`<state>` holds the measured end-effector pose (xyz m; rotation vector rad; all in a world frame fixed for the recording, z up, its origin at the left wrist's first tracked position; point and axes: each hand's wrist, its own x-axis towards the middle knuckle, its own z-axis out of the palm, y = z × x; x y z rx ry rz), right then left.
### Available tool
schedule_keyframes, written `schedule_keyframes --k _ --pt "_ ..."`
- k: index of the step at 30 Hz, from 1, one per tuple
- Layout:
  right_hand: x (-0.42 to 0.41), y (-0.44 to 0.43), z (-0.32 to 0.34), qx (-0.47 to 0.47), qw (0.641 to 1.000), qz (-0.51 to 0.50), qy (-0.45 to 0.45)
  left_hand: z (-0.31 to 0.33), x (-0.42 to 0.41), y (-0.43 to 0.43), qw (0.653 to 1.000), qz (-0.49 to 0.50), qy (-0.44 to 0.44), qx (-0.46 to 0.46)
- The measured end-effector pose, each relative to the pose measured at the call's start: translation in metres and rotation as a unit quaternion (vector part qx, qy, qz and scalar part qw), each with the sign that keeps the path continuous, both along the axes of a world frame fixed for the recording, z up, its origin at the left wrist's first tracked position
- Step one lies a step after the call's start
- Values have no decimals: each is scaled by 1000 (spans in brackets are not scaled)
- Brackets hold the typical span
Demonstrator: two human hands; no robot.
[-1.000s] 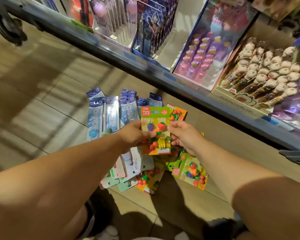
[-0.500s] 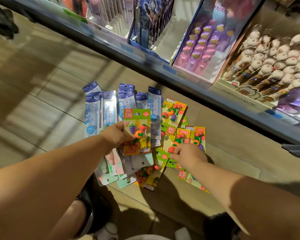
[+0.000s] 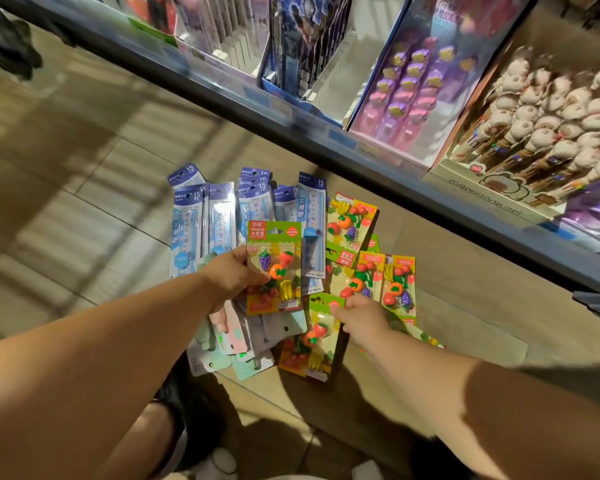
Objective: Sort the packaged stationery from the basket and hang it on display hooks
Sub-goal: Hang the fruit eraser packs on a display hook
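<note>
The left hand (image 3: 232, 275) pinched a fruit eraser pack (image 3: 274, 268) by its left edge, above the floor pile (image 3: 350, 220). The right hand (image 3: 361, 317) touched a second eraser pack (image 3: 312, 337) lying nearer; whether it gripped could not be told. The packs looked light and stiff-carded, so their edges would suit pinching.

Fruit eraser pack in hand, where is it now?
Head view, centre: the left hand grips the eraser pack, with ruler packs behind it on the left and the right hand at its lower right.
</note>
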<state>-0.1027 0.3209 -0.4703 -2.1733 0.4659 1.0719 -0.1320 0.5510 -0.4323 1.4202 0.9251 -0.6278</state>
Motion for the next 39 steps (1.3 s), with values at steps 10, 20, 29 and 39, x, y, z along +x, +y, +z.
schedule_keyframes --k 10,20,29,39 --pt "57 -23 33 62 986 -70 -139 10 14 -11 997 48 -27 -50" --pt "71 -27 51 72 977 -80 -187 17 18 -25 989 89 -49 -109" --pt "75 22 60 154 957 -148 -195 34 25 -44 975 65 -56 -204" --pt "71 14 37 79 982 -130 -111 23 18 -49 986 33 -81 -143"
